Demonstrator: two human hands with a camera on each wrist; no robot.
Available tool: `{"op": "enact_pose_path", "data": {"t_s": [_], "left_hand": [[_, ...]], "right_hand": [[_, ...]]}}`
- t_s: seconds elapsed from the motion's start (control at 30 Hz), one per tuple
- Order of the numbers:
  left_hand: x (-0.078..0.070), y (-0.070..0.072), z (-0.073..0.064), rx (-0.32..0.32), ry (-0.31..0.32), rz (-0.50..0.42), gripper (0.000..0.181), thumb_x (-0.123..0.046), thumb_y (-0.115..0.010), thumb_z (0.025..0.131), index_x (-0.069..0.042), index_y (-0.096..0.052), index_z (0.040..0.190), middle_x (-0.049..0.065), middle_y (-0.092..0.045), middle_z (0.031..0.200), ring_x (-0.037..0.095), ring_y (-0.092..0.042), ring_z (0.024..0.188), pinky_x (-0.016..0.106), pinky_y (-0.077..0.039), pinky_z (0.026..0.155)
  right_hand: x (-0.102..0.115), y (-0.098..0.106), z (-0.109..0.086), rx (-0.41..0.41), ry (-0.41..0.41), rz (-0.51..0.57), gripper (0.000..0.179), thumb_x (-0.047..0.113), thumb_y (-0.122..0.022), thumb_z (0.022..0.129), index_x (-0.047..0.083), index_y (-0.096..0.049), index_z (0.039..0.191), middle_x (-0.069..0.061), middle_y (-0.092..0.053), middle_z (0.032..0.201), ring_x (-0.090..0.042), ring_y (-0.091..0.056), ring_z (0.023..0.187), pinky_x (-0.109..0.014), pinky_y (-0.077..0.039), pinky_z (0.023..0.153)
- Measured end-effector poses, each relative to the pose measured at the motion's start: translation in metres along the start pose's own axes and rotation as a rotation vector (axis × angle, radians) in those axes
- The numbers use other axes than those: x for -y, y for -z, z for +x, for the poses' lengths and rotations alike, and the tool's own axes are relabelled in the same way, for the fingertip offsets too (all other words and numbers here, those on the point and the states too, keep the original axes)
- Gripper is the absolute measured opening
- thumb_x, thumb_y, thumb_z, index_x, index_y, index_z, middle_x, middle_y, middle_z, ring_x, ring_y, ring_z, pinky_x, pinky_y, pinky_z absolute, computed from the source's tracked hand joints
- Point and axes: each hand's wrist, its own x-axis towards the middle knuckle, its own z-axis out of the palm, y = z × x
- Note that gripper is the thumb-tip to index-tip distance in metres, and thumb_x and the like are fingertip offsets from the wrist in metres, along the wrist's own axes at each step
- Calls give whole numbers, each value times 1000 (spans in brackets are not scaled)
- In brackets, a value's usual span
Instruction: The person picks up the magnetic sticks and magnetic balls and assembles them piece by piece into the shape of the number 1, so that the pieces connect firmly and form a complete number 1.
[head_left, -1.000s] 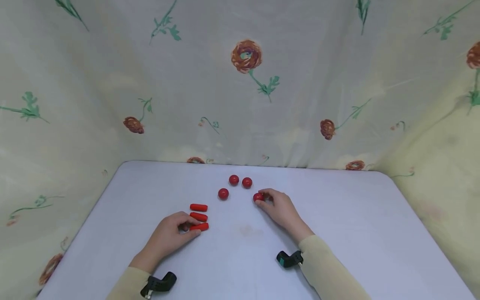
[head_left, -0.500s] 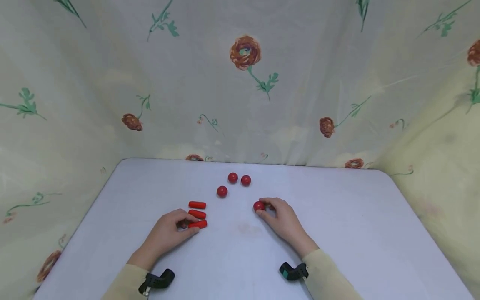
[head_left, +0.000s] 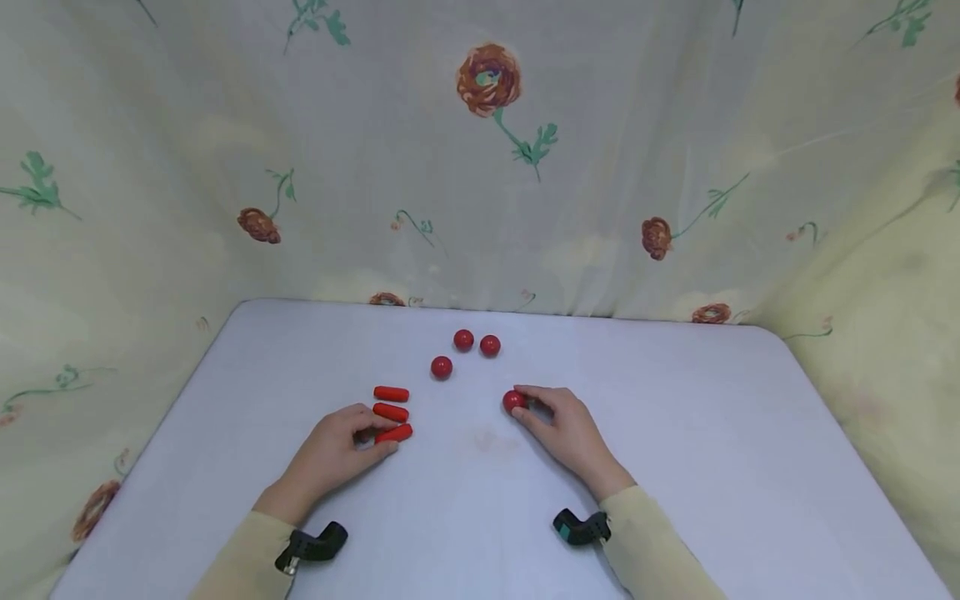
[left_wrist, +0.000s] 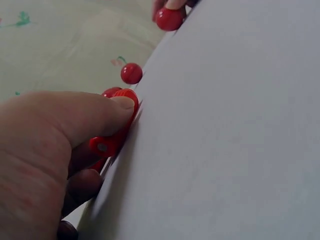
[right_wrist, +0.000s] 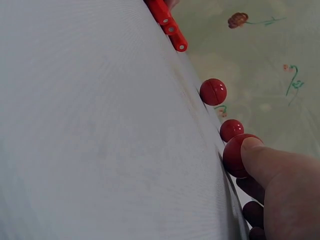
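Observation:
My left hand (head_left: pixel 330 454) pinches the nearest of three short red bars (head_left: pixel 394 433) between thumb and fingers. In the left wrist view this red bar (left_wrist: pixel 119 122) has rounded ends and a small grey dot. The other two, a middle red bar (head_left: pixel 391 412) and a far red bar (head_left: pixel 392 393), lie just beyond it in a rough stack of rows. Over to the right, my right hand (head_left: pixel 566 429) pinches a glossy red ball (head_left: pixel 513 402) at table level. The right wrist view shows the thumb on this ball (right_wrist: pixel 235 157), which partly covers it.
Three more red balls lie farther back: a left ball (head_left: pixel 442 367), a rear ball (head_left: pixel 463 340) and a right ball (head_left: pixel 490 346). The white table (head_left: pixel 465 517) has rounded far corners. A flowered cloth (head_left: pixel 375 150) hangs behind it and along the sides.
My right hand has drawn its ball toward me, away from the other three balls. The left hand keeps its grip on the near bar. The head view has tilted slightly.

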Motion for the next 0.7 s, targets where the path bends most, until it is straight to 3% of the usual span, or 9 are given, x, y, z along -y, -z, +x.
{"op": "enact_pose_path", "data": {"t_s": [0.17,0.4,0.7], "left_hand": [[-11,-9,0,-24,-9,-41,24,-27,-84,80,-22,-78,103,-13,-61,89,9,-53,77,27,-48,65],[-32,-27,2,-27,38,-132,23,-32,-84,80,-28,-77,102,-14,-60,89,8,-55,79,28,-50,69],[-51,-46,10,-35,-12,-163,23,-32,-83,81,-27,-77,102,-15,-57,80,6,-54,74,25,-48,65]], "right_hand": [[0,-1,0,4,-21,-1,40,39,-71,92,24,-67,129,7,-66,122,-16,-58,114,-42,-46,98],[2,-1,2,9,-48,-9,41,41,-70,92,24,-67,128,5,-66,123,-17,-58,113,-42,-46,96],[2,-3,1,3,-48,-8,41,42,-70,92,24,-67,129,5,-66,120,-19,-57,112,-44,-47,95]]}}
